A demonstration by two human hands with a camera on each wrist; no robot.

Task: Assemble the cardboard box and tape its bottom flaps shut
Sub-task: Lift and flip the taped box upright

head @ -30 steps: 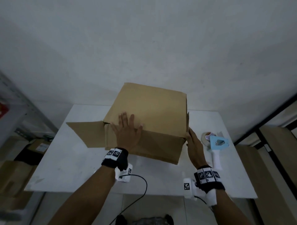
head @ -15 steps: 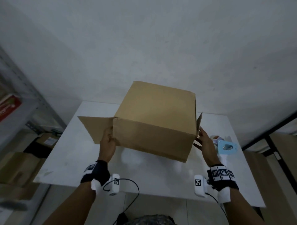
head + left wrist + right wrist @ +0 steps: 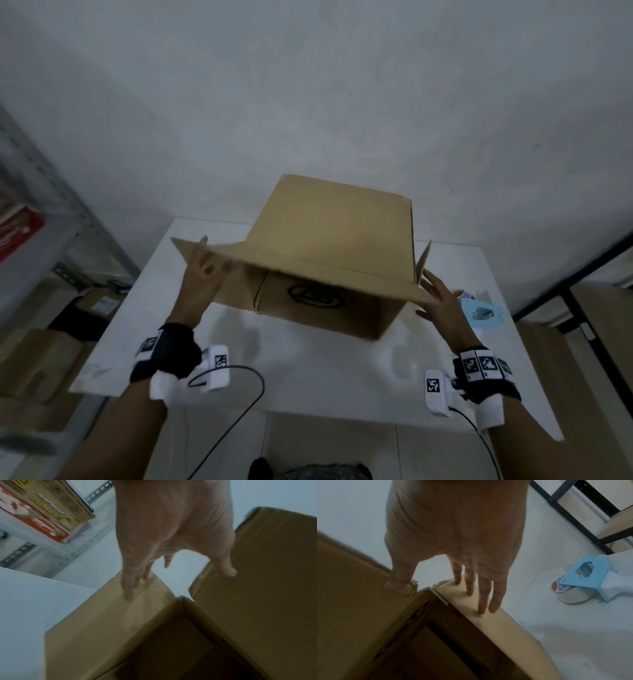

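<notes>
The brown cardboard box (image 3: 329, 233) is tipped on the white table (image 3: 308, 370), its open end facing me with the flaps spread. A black oval logo (image 3: 317, 296) shows inside. My left hand (image 3: 200, 274) is at the left corner: straight fingers (image 3: 127, 586) lie on the side flap and the thumb (image 3: 226, 569) touches the wide upper flap (image 3: 265, 574). My right hand (image 3: 440, 301) is at the right corner, with straight fingers (image 3: 479, 601) on the side flap and the thumb (image 3: 399, 584) on the upper flap's corner. A blue-and-white tape dispenser (image 3: 479, 313) (image 3: 583, 580) lies just right of it.
A metal shelf (image 3: 51, 240) with a red-printed carton (image 3: 37, 513) stands at the left, and brown boxes (image 3: 34, 359) sit on the floor below it. A black frame (image 3: 582, 274) runs along the right. A wall is close behind the table.
The box has tipped back, so its open end now faces me. My left hand left the top panel for the left flap corner; my right hand shifted to the right flap corner.
</notes>
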